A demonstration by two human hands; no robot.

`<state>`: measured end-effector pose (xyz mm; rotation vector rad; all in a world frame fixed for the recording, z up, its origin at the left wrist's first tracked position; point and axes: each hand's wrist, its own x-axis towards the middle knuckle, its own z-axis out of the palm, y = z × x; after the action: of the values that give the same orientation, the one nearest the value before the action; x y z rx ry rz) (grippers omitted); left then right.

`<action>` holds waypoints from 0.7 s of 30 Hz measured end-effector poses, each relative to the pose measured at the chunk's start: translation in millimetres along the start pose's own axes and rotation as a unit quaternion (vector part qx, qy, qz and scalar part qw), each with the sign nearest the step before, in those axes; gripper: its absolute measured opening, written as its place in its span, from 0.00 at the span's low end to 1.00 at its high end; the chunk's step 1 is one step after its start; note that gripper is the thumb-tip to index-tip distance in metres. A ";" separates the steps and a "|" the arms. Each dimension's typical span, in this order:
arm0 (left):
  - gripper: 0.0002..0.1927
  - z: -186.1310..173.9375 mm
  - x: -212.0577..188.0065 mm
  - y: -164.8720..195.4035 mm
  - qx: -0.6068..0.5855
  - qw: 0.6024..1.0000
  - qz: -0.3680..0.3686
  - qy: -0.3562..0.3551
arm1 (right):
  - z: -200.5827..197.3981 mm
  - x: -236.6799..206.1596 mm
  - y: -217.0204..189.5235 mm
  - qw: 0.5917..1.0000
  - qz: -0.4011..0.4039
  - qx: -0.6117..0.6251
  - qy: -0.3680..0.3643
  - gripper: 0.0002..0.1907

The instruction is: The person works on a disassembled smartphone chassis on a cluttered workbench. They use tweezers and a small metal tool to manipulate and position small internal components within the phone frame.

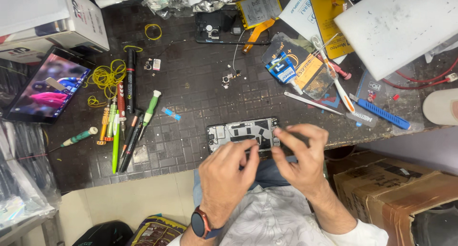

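- Opened smartphone with bare metal frame and dark inner parts [243,133], lying flat at near edge of dark gridded work mat [191,98]; back cover already off, small parts loose farther back, reassembly undone.
- Left hand [226,172] and right hand [300,158] over phone's near right corner, fingertips pinched together; anything held too small to tell.
- Screwdrivers [124,127] at left, untouched.

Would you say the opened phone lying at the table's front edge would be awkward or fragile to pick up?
Probably fragile: the opened phone lies with its insides bared, so the parts look easy to damage. It seems flat, thin and likely stiff. It sits by the table edge under the left hand and right hand, so a push might tip it off.
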<state>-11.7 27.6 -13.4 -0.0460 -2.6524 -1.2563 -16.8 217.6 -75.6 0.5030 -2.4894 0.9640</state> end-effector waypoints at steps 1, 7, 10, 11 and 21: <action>0.05 0.6 -1.5 0.5 -0.005 1.000 0.008 -0.006 | 1.9 1.9 -2.2 1.000 -0.007 0.007 -0.006 0.20; 0.05 3.4 -11.5 -0.5 0.001 0.999 0.024 -0.023 | 6.9 -0.2 -7.5 0.999 -0.024 0.028 -0.008 0.15; 0.05 5.9 -15.4 -5.6 0.014 0.999 0.028 -0.041 | 7.7 -7.1 -5.1 0.999 -0.023 0.046 0.001 0.15; 0.05 6.7 -16.9 -7.0 0.016 0.999 0.027 -0.045 | 6.4 -9.9 -4.1 0.998 -0.020 0.057 0.003 0.14; 0.06 6.7 -18.7 -12.0 0.032 0.999 0.034 -0.023 | 1.7 -32.3 6.9 0.983 0.045 0.141 0.112 0.06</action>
<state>4.1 26.2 -30.4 -0.1567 -2.7030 -1.1633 6.8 226.9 -96.8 0.3484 -2.2026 1.3422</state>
